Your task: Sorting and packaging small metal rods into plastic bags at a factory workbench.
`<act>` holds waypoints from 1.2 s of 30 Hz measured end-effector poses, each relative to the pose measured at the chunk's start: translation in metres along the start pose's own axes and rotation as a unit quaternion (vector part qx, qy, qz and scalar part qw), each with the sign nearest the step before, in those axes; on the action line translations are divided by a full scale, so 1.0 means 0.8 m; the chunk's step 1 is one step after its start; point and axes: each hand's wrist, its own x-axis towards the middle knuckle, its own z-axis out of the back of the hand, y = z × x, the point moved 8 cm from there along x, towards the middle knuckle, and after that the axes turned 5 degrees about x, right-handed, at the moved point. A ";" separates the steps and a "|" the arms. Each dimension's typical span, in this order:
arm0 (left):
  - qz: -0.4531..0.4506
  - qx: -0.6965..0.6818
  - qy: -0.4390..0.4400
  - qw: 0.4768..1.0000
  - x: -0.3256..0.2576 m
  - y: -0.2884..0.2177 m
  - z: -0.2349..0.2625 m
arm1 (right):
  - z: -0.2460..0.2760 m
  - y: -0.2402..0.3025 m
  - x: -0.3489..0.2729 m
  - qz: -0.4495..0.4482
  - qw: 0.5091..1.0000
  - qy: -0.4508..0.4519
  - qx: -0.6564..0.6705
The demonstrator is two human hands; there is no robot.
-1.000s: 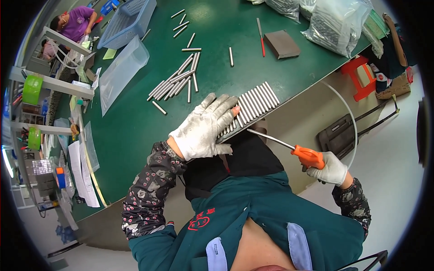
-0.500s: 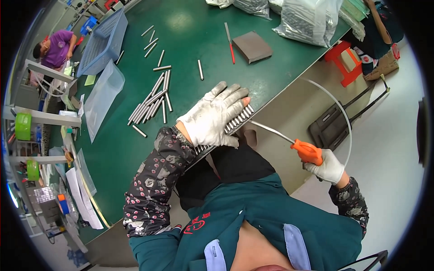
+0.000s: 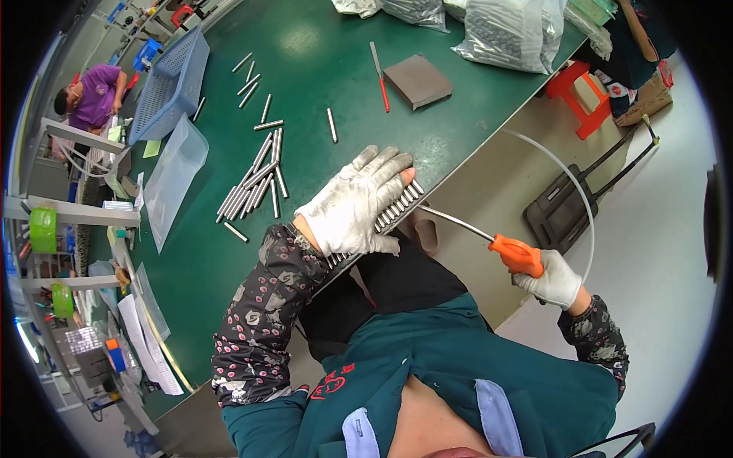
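Observation:
My left hand [image 3: 353, 204], in a soiled white glove, lies flat with fingers stretched out over a row of short metal pins [image 3: 400, 206] at the table's near edge. Pins show on both sides of the palm; what holds them in line is mostly hidden. My right hand [image 3: 557, 281], also gloved, is wrapped round the orange handle of an air blow gun [image 3: 516, 254], out beyond the table edge. The gun's thin metal nozzle [image 3: 458, 221] points left, its tip close to the right end of the row. A pale hose [image 3: 591, 217] curves up behind my right hand.
Loose metal pins [image 3: 256, 179] lie on the green table [image 3: 305, 84]. Farther back are a red-handled file [image 3: 380, 80], a brown block [image 3: 418, 81] and bagged parts [image 3: 508, 38]. Leftward are a plastic bag [image 3: 175, 179] and blue basket [image 3: 169, 88]. A red stool [image 3: 578, 99] and cart [image 3: 561, 210] stand right.
The view has shifted slightly, so the table things sit a little farther left. My left hand stays over the row, and my right hand keeps its grip on the air blow gun.

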 end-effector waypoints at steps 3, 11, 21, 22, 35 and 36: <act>0.005 -0.002 -0.002 1.000 0.000 0.000 0.000 | -0.001 -0.005 0.001 0.010 1.000 -0.008 -0.011; 0.002 -0.008 -0.005 1.000 0.000 0.000 0.001 | -0.004 -0.007 0.000 0.030 0.999 -0.020 -0.022; 0.007 -0.024 -0.008 1.000 -0.002 0.001 0.000 | -0.023 0.012 0.003 0.115 0.990 0.014 -0.079; 0.006 -0.029 -0.015 0.999 -0.002 0.001 0.000 | -0.013 0.015 0.002 0.062 0.997 -0.011 -0.033; 0.002 -0.024 -0.039 0.999 -0.005 0.000 0.001 | -0.019 0.014 0.002 0.052 0.998 0.010 -0.032; 0.004 -0.023 -0.035 0.999 -0.006 0.001 0.001 | -0.022 0.018 0.003 0.054 0.998 0.017 -0.036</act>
